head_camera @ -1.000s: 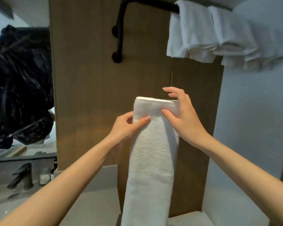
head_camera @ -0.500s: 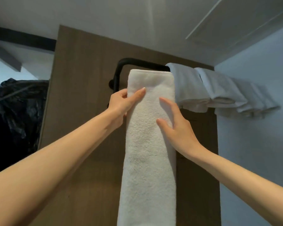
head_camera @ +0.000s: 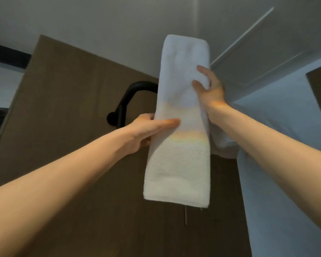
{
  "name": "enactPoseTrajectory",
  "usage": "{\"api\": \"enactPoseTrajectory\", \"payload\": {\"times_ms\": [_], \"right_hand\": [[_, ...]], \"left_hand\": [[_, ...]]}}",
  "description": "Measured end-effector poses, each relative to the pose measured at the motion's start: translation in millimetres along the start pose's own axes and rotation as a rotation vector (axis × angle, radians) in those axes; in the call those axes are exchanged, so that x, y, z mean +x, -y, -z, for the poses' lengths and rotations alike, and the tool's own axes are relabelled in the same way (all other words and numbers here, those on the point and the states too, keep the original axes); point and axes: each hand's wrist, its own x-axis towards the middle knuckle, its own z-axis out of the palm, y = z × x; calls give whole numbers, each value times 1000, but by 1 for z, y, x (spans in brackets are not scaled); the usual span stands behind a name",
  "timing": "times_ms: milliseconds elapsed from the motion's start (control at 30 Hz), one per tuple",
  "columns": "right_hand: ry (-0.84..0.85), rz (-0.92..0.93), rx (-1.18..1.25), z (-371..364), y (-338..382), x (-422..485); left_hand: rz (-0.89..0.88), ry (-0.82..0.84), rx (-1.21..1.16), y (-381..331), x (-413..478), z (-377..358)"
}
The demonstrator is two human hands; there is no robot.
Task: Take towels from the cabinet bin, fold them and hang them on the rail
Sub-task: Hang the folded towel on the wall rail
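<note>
Before the black rail, a folded white towel (held upright): left hand pinches its left edge, right hand grips its right edge higher up.

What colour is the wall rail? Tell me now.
Black: the rail shows best in the head view.

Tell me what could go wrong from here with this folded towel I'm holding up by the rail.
The left hand and right hand grip the folded towel only at its side edges, so the layers may slip apart on the way over. It hides most of the black rail, so it could drape unevenly and slide off. Hung towels sit just beside it and could get bumped.
</note>
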Motion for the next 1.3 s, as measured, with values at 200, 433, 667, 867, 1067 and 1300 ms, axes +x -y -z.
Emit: {"api": "enactPoseTrajectory", "payload": {"times_ms": [200, 433, 667, 867, 1067, 1300], "right_hand": [[-28, 127, -152, -31, -17, 52], [-172, 141, -368, -53, -29, 79], [9, 299, -416, -63, -20, 45], [349, 315, -573, -51, -16, 19], [456, 227, -612, -63, -12, 35], [470, 207, -519, -63, -10, 34]], "left_hand": [[-144, -192, -155, 1, 27, 8], [-228, -280, -336, -6, 67, 5], [-290, -365, -310, 7, 83, -4], [-459, -395, -128, 24, 66, 0], [-511, -582, 121, 84, 68, 26], [-484, -479, 247, 74, 90, 31]]}}
